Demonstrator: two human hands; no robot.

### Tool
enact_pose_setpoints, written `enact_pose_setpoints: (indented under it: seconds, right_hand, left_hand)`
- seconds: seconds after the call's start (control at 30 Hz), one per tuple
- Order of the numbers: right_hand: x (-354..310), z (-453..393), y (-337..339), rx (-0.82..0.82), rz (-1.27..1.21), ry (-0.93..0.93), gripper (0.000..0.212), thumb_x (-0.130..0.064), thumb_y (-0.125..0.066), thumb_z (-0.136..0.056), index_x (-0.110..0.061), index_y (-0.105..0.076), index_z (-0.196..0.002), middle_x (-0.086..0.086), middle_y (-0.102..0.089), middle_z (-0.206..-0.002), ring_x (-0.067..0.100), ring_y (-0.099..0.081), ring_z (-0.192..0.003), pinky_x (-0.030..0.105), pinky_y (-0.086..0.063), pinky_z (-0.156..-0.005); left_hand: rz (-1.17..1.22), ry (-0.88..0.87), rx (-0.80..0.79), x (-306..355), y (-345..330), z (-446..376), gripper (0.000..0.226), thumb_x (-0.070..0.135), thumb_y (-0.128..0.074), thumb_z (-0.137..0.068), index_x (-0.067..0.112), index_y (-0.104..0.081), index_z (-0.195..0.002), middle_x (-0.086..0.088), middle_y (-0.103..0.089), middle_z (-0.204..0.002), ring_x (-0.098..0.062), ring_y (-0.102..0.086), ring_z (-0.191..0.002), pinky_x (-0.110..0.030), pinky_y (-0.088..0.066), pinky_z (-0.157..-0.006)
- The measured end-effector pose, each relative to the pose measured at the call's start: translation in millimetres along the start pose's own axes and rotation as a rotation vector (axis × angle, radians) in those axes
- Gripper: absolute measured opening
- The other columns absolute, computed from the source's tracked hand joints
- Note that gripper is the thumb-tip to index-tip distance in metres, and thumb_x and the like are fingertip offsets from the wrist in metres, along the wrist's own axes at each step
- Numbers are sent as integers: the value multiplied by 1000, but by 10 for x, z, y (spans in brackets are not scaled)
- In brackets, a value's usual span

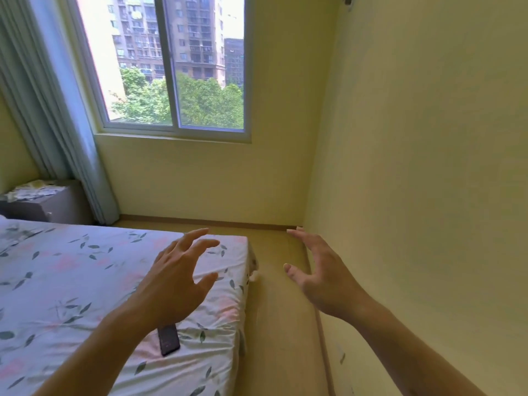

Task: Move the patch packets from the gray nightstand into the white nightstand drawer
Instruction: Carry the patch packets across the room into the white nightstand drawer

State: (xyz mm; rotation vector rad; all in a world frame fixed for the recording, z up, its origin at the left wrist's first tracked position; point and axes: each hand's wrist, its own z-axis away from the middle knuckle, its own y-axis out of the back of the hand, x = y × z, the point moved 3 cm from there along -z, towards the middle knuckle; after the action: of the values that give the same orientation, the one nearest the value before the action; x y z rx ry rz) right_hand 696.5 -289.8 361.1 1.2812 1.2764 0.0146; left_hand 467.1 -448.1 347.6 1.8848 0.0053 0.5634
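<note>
Patch packets (pixel 34 189) are the farthest things of the task from the camera — a loose, pale heap lying on top of the gray nightstand (pixel 54 205) at the far left, beside the bed's far end and just in front of the blue-gray curtain (pixel 54 115); how many packets there are cannot be told.

Nearest, two bare forearms reach forward. A dark phone (pixel 169 339) lies flat on the floral bedsheet (pixel 65 281), partly hidden under the left wrist. The left hand (pixel 177 284) hovers above the bed's near corner, palm down, fingers spread wide and slightly bent, holding nothing. The right hand (pixel 317 277) hangs over the strip of wooden floor (pixel 274 324) between the bed and the yellow wall (pixel 428 167), thumb turned inward, fingers extended and relaxed — it also holds nothing. The two hands are well apart from each other.

At the bed's corner, a small patch of white and gray shows against the floor; what it is cannot be told.

Farther on, the floor meets the back wall under a sliding window (pixel 171 64), through which green trees and tall apartment blocks are visible.
</note>
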Motion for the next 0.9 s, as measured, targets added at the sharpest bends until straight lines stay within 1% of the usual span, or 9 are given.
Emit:
enact_pose_setpoints:
  seconds: [0.1,0.27,0.33,0.43,0.63,0.73,0.9]
  right_hand:
    - [132,-408,-98,-51,0,44,66,-33,-69,-95,-38,-37,-153,-21,-30,-160,0,-28,-146,19,-20,-116]
    - [501,-1276,-221,-106,5,85,66,-34,-69,-95,-38,-38,-152,-23,-30,-160,-1,-29,-146,19,-22,-116]
    - [661,-1698,-285,-120,14,91,65,-35,-68,-95,-39,-37,-153,-23,-29,-160,-2,-28,-146,21,-22,-118]
    - [862,-2371,-355,-135,-2,73,65,-36,-68,-95,-40,-37,-152,-23,-30,-160,-1,-29,-146,25,-24,-121]
    - [1291,-3585,-399,-109,-61,58,62,-35,-69,-95,-42,-40,-150,-24,-33,-158,-1,-32,-145,37,-33,-122]
    - [1602,-4165,-361,-110,-66,47,62,-35,-68,-95,-44,-39,-149,-24,-33,-158,-1,-31,-145,39,-32,-123]
    - [2181,-5300,-316,-129,-75,58,63,-38,-67,-96,-45,-36,-151,-23,-31,-160,5,-31,-148,43,-33,-122]
  left_hand:
    - [-21,73,-6,-206,-78,-233,61,50,-66,-92,44,-39,-146,18,-21,-164,-16,-29,-149,-43,-29,-122]
    - [-25,149,13,-563,-350,-909,59,49,-66,-92,45,-40,-145,18,-22,-163,-15,-30,-148,-42,-29,-121]
    - [-8,161,38,-746,-466,-1262,56,48,-66,-92,44,-43,-143,19,-26,-161,-14,-33,-146,-40,-30,-120]
    - [-5,199,23,-1021,-611,-1848,56,48,-66,-92,44,-43,-142,20,-26,-161,-12,-33,-145,-38,-31,-119]
    - [-38,151,-14,-1315,-801,-3166,55,45,-66,-92,41,-45,-143,20,-27,-160,-11,-32,-145,-35,-27,-119]
    - [-20,125,-24,-1354,-992,-3828,54,46,-65,-92,42,-45,-143,22,-25,-160,-9,-31,-145,-34,-28,-119]
    - [-23,114,-13,-1475,-1371,-4955,54,45,-65,-92,40,-46,-142,20,-26,-160,-10,-31,-145,-34,-29,-119]
